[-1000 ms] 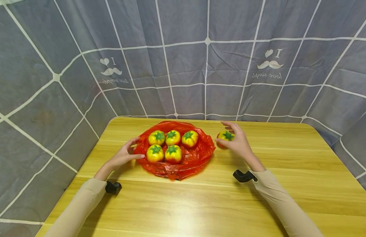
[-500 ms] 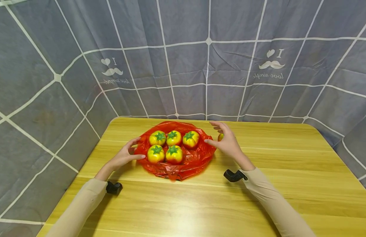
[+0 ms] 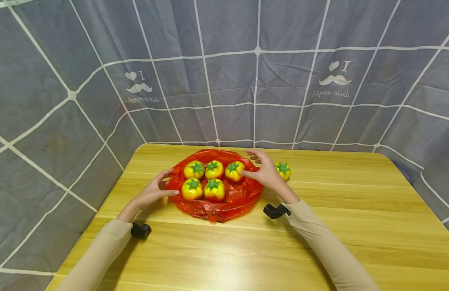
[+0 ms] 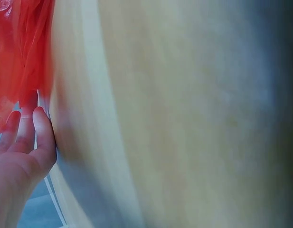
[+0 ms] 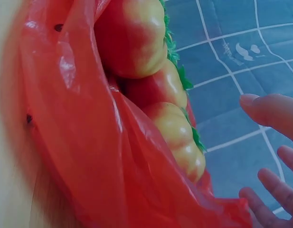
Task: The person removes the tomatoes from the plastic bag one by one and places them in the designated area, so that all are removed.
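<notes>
A red plastic bag (image 3: 242, 198) lies opened out on the table, with several yellow-and-red tomatoes (image 3: 215, 190) with green leafy tops in it. My left hand (image 3: 152, 191) is at the bag's left edge, thumb and fingers spread apart. In the left wrist view, its loosely bent fingers (image 4: 42, 128) reach the hanging red plastic. My right hand (image 3: 266, 173) hovers over the bag's right rim, thumb close to the rightmost tomato (image 3: 234, 171). The right wrist view shows its fingers (image 5: 274, 190) apart, with nothing between them. Another tomato (image 3: 283, 171) sits outside the bag, partly behind the right hand.
The wooden table (image 3: 337, 210) extends to the right and toward the front. A grey curtain (image 3: 231, 81) with white lines hangs along the back and sides. Black wrist mounts (image 3: 277, 211) stick out from both sleeves.
My right hand has moved left, from around the outside tomato to over the bag's right side. That tomato stays on the table and shows again. The left hand keeps its place.
</notes>
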`<state>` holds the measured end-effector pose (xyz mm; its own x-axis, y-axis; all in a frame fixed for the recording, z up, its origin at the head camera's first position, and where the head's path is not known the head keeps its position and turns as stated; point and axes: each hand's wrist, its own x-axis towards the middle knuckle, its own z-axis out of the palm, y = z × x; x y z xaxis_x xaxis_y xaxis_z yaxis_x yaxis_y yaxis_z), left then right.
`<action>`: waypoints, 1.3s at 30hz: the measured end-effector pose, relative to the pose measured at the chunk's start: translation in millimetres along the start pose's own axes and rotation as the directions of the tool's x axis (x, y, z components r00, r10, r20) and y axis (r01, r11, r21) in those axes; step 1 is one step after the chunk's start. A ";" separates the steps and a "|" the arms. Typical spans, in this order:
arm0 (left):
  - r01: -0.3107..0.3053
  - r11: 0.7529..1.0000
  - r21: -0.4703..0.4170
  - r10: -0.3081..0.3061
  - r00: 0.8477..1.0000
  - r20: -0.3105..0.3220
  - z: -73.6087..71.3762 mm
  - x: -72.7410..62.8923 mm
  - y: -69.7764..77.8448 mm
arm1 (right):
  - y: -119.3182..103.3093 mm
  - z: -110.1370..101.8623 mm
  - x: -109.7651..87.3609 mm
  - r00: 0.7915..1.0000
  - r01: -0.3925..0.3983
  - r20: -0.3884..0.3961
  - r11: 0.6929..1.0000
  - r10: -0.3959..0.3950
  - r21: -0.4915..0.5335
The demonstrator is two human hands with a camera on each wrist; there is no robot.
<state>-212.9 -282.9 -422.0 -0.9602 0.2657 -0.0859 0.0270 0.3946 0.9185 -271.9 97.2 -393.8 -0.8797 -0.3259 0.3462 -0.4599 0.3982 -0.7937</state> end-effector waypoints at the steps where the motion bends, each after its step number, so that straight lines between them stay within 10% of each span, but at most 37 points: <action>1: -0.001 1.000 0.000 0.001 1.000 0.001 0.1 0.2 -0.1 | -0.3 1.4 1.1 1.000 -0.003 0.004 1.000 0.003 -0.003; 39: -0.013 1.000 0.012 0.013 1.000 0.009 1.8 -0.7 3.8 | 6.0 24.5 11.0 0.990 -0.077 0.108 0.986 0.094 -0.148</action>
<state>-211.7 -279.9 -419.2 -0.9572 0.2788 -0.0776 0.0429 0.4020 0.9146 -281.4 75.0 -407.0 -0.9007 -0.3779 0.2144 -0.4034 0.5443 -0.7355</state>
